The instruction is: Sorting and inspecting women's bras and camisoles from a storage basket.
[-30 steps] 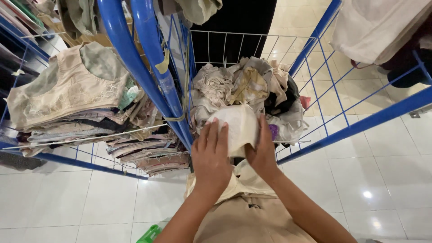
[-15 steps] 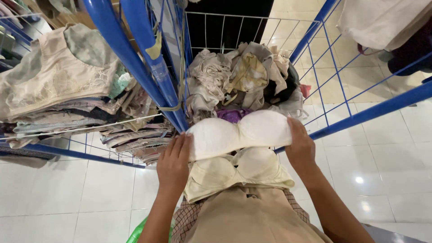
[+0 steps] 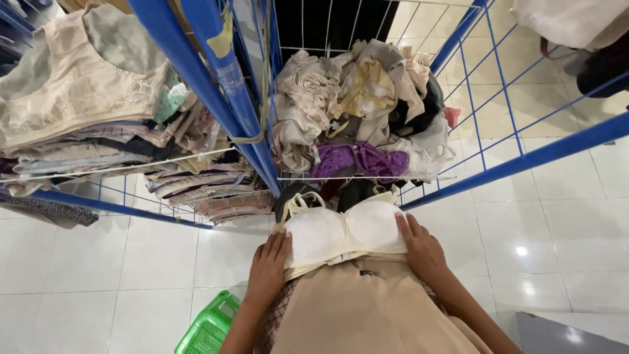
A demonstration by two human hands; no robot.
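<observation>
Seen from my head camera, my left hand (image 3: 267, 270) and right hand (image 3: 422, 248) pressed flat, fingers spread, against either side of a cream bra (image 3: 344, 233) laid cups-up on a stack of beige garments (image 3: 367, 308) on my lap. Neither grip was closed; both palms merely rested at the bra's edges. Just beyond my hands stood a blue wire cart (image 3: 498, 167) heaped with mixed underwear (image 3: 360, 98), a purple piece (image 3: 354, 160) nearest my grip. Folded garments (image 3: 98, 124) filled the shelf left of it. A green basket (image 3: 208, 328) sat below my left wrist on the tiled floor (image 3: 563, 229).
</observation>
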